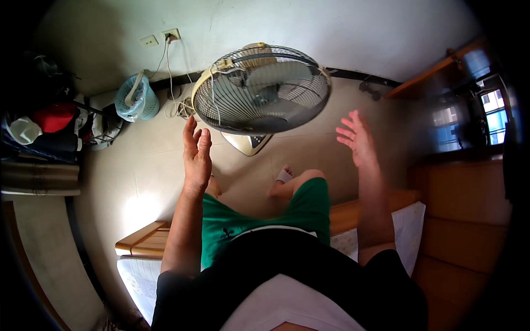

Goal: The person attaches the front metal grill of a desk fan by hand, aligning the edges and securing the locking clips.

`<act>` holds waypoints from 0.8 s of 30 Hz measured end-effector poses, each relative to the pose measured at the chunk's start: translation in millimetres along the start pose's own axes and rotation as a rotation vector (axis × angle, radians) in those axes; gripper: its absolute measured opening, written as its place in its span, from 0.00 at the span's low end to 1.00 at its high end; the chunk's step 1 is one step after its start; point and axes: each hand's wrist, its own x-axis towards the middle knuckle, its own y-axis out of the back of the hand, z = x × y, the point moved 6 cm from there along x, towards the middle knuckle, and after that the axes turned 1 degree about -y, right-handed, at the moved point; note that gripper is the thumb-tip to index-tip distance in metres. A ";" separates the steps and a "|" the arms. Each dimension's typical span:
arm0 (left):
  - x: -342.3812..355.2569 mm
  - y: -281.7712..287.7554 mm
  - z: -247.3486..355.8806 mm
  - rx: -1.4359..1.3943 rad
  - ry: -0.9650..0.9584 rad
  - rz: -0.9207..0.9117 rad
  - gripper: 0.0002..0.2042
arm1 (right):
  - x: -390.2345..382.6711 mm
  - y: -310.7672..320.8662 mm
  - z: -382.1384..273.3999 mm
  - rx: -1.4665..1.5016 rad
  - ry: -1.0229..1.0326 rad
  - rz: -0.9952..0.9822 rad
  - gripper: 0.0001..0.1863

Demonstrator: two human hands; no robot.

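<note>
In front of me stands a floor fan with a round wire cage (262, 91) and grey blades, tilted upward. Its pale base with buttons (247, 143) rests on the floor below the cage. My left hand (197, 151) is raised just off the near left rim of the cage, fingers stretched and nothing in it. On the other side my right hand (356, 138) is held up to the right of the cage, apart from it, empty with its fingers spread.
A light blue plastic basket (144, 99) with a bag liner stands by the wall, left of the fan. Cords run from a wall socket (171, 34) to the floor. Clothes (55, 118) are piled at far left. Beneath me is a wooden bed edge (144, 240); wooden furniture (458, 215) stands right.
</note>
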 end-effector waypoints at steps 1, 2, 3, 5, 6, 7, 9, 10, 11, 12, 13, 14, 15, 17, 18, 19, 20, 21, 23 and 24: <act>-12.4 -1.9 5.8 -0.004 -0.015 -0.015 0.33 | -17.2 6.7 0.7 0.002 0.033 -0.016 0.35; -18.8 0.1 15.1 -0.005 -0.043 -0.017 0.32 | -30.4 7.2 -7.3 0.009 0.078 -0.045 0.33; -21.1 7.2 14.9 0.074 -0.102 -0.022 0.31 | -44.7 10.4 -15.3 0.040 0.101 -0.053 0.25; -22.1 6.3 39.8 0.108 -0.227 0.006 0.28 | -65.1 15.7 -35.9 0.008 0.234 -0.071 0.23; -18.2 9.7 51.1 0.156 -0.299 0.031 0.26 | -73.4 15.1 -46.1 -0.012 0.292 -0.080 0.22; -15.3 11.3 55.4 0.194 -0.310 0.027 0.25 | -81.1 11.6 -52.7 0.001 0.329 -0.074 0.18; 2.6 18.2 67.6 0.250 -0.365 0.030 0.22 | -95.2 -8.6 -64.1 -0.047 0.424 -0.132 0.17; 9.2 15.0 78.4 0.290 -0.400 0.038 0.20 | -100.3 -17.4 -71.0 -0.085 0.470 -0.158 0.16; 16.1 14.3 84.5 0.305 -0.422 0.052 0.20 | -102.5 -30.0 -72.9 -0.102 0.485 -0.198 0.14; 26.0 12.8 92.0 0.320 -0.445 0.067 0.19 | -105.4 -44.5 -80.8 -0.112 0.582 -0.240 0.13; 39.6 10.5 91.8 0.329 -0.409 0.065 0.19 | -107.7 -58.9 -87.7 -0.165 0.650 -0.258 0.13; 46.9 5.0 100.5 0.348 -0.407 0.065 0.18 | -109.4 -73.7 -96.7 -0.219 0.717 -0.276 0.13; 57.6 -0.4 104.2 0.372 -0.423 0.067 0.18 | -110.7 -88.4 -105.5 -0.265 0.749 -0.278 0.13; 79.5 -5.9 107.7 0.334 -0.471 0.075 0.17 | -116.1 -122.6 -132.1 -0.415 0.860 -0.265 0.14; 89.6 -7.0 109.5 0.354 -0.528 0.066 0.16 | -116.6 -141.6 -144.7 -0.491 0.897 -0.258 0.15; 99.5 -11.5 107.1 0.350 -0.520 0.012 0.17 | -114.7 -157.5 -154.7 -0.541 0.969 -0.259 0.16; 105.8 -19.1 105.7 0.344 -0.510 -0.052 0.17 | -111.0 -171.9 -160.9 -0.592 1.034 -0.254 0.16; 110.3 -25.4 99.7 0.216 -0.424 -0.121 0.15 | -109.3 -187.6 -167.4 -0.697 1.112 -0.216 0.18; 115.8 -29.5 89.5 0.082 -0.338 -0.183 0.10 | -104.3 -220.1 -170.8 -0.850 1.255 -0.163 0.21; 116.8 -29.6 89.7 0.058 -0.348 -0.172 0.09 | -97.4 -233.4 -168.5 -0.888 1.333 -0.147 0.22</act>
